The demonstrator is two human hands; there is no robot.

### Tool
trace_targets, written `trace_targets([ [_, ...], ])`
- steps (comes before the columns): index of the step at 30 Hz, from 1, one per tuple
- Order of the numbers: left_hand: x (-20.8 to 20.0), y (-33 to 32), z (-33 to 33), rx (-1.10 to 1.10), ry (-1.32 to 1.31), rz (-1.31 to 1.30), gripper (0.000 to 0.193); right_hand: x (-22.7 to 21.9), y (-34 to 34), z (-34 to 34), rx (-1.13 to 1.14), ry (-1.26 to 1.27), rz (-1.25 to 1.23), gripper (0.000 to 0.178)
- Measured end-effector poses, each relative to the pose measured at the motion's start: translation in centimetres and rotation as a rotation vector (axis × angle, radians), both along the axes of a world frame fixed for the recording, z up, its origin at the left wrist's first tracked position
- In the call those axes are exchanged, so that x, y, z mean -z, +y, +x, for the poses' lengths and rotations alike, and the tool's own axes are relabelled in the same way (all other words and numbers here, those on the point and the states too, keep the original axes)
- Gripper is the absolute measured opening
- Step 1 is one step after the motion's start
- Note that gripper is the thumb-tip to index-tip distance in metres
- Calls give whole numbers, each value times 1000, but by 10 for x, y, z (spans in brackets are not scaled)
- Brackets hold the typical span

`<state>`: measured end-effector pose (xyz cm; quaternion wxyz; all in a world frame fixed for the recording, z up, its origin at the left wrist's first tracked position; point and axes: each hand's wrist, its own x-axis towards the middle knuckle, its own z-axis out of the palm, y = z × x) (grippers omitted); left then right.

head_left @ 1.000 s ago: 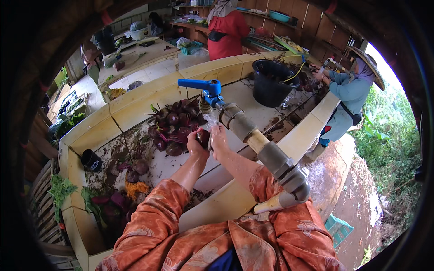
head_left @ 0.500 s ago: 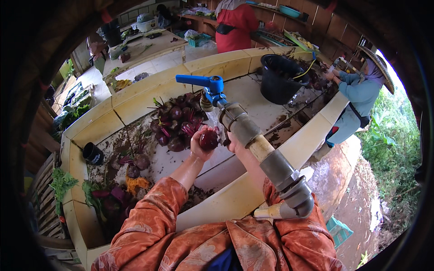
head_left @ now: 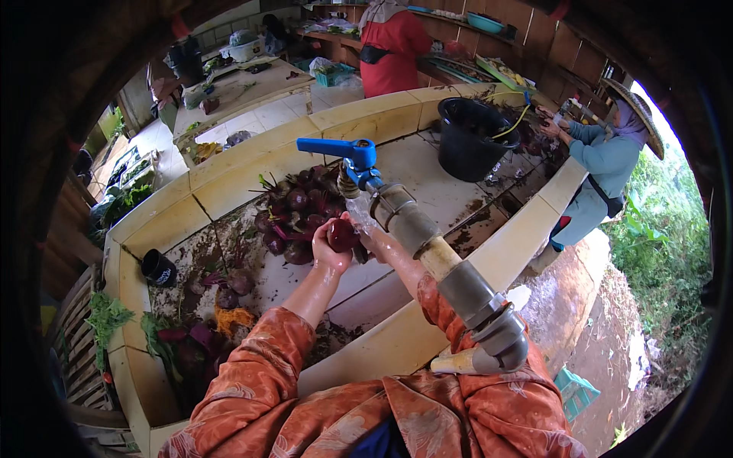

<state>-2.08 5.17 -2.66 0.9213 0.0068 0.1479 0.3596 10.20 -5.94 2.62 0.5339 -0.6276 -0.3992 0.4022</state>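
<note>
Obscuring the right hand (head_left: 372, 242) partly: splashing water (head_left: 359, 209).

My left hand (head_left: 324, 252) is curled near the centre of the frame, its skin shining wet. My right hand (head_left: 372, 237) is just beside, its fingers partly hidden. Both forearms (head_left: 311, 293) lean inward from below.

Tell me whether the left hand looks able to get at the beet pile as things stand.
Probably yes: the beet pile lies just beyond the left hand, with nothing evident between them. That hand is holding a beet, though, so it would likely need to set that down first.
</note>
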Motion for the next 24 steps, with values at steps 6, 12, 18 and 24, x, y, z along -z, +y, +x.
trace_targets([
  [6, 5, -2, 6, 123, 194, 107, 47, -23, -8, -13, -75, -233, 16, 42],
  [12, -23, -42, 15, 434, 536, 381, 69, -29, -21, 6, -292, -259, -149, 44],
  [18, -47, -108, -63, 596, 422, 1827, 65, -32, -28, 95, 6, 91, -105, 36],
  [24, -70, -148, -109, 411, 222, 3107, 48, -143, 2, 205, 630, -8, 329, 43],
])
